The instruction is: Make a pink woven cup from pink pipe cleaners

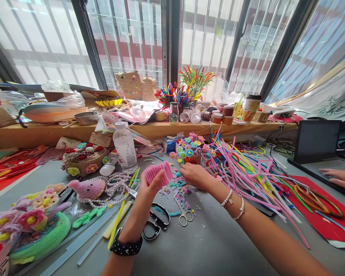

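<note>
In my left hand (151, 182) is a pink ribbed piece (161, 173) that looks made of fuzzy pipe cleaners, gripped between thumb and fingers. My right hand (196, 175) reaches over a scatter of small coloured clippings (176, 181). Its fingers are drawn together at the base of a small basket of pipe-cleaner flowers (189, 147); what they hold, if anything, is too small to make out. Below the hands lie black-handled scissors (156, 221) and small silver scissors (185, 217).
Pink pipe cleaners (241, 165) spread to the right, beside red sheets (324, 218) and a laptop (316, 142) where another person's hand (340, 178) rests. On the left are a water bottle (125, 147), bead strings (115, 188), clear glue sticks (86, 234) and a green flower basket (43, 237).
</note>
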The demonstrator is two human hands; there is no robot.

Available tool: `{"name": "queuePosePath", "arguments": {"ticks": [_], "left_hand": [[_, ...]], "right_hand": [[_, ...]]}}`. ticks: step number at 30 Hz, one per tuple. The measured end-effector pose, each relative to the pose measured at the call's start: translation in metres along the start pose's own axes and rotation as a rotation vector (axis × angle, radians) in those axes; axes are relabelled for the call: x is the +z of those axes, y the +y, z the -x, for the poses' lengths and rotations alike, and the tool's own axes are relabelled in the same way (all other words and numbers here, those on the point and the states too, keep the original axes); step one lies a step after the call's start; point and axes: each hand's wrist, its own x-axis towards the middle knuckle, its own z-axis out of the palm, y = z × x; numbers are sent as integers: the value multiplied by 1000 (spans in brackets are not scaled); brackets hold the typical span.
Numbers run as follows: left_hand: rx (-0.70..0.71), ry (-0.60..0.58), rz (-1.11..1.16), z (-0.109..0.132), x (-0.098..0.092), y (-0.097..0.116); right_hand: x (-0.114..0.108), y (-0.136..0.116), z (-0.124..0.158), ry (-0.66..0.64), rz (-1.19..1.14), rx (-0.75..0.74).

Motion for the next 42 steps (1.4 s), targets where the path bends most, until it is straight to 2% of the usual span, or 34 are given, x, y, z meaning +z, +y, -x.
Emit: {"name": "queuePosePath", "arguments": {"ticks": [3,4,9,10,11,12,14,15,16,17,20,23,29,32,42], "left_hand": [[-21,14,71,-1,-1,-1],[-28,7,97,-2,-2,-1],[-22,-51,187,-1,-2,-2],[-18,-77,202,-1,-1,-2],[-18,-105,215,0,-1,-1],[-18,-131,223,1,0,-1],[-19,-164,227,3,1,0],[-18,-171,228,3,2,1],[-16,-175,228,4,2,1],[-13,-174,230,4,3,1],[-13,-164,226,5,3,0],[-18,-176,224,4,4,-3],[-9,-142,214,4,5,-3],[11,-162,167,3,5,-4],[71,-95,-68,6,8,-9]], "right_hand": [[-24,1,15,113,24,30],[-33,0,21,189,22,66],[-79,-33,48,1122,-366,290],[-86,-43,50,1251,-505,356],[-92,-51,49,1301,-696,433],[-94,-59,47,1231,-902,478],[-91,-69,39,859,-1206,420],[-85,-72,35,676,-1282,388],[-77,-74,30,553,-1314,357],[-69,-75,26,498,-1313,354],[-47,-78,20,441,-1269,353],[-38,-80,21,436,-1213,335],[-41,-77,23,403,-1390,385],[-42,-74,24,378,-1462,418],[-44,-70,28,341,-1342,390]]}}
